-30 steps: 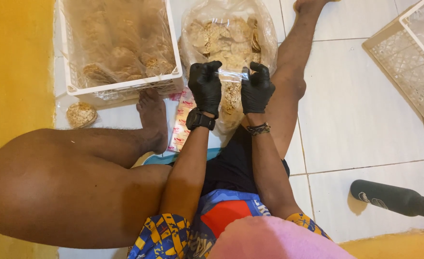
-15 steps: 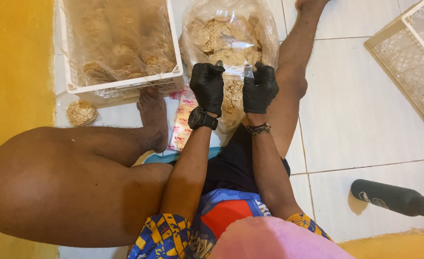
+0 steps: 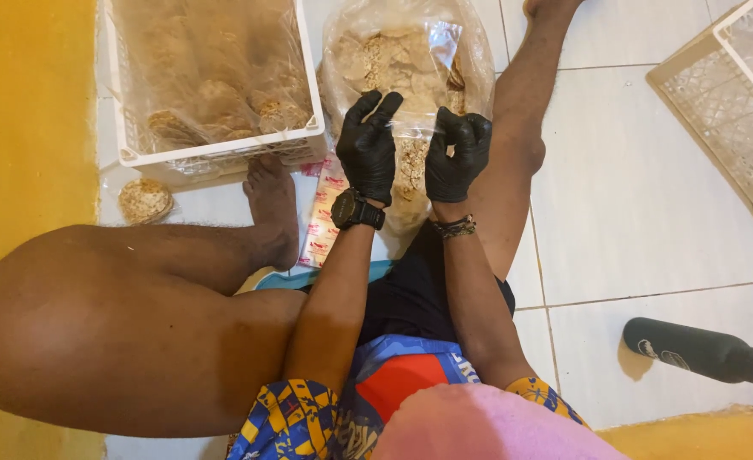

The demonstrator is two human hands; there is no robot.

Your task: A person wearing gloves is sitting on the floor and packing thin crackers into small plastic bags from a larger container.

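Hands have parted — 1 second ago both pinched the small clear packet's top edge together. Now the left hand (image 3: 368, 149) lifts with fingers (image 3: 382, 106) straightened, while the right hand (image 3: 455, 153) pinches the packet of biscuits (image 3: 410, 166) between them, before the large bag (image 3: 406, 55).

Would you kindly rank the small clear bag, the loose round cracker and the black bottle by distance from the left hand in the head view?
From the left hand:
1. Small clear bag, right beside it, between both hands.
2. Loose round cracker, on the floor to its left.
3. Black bottle, far right, near the camera.
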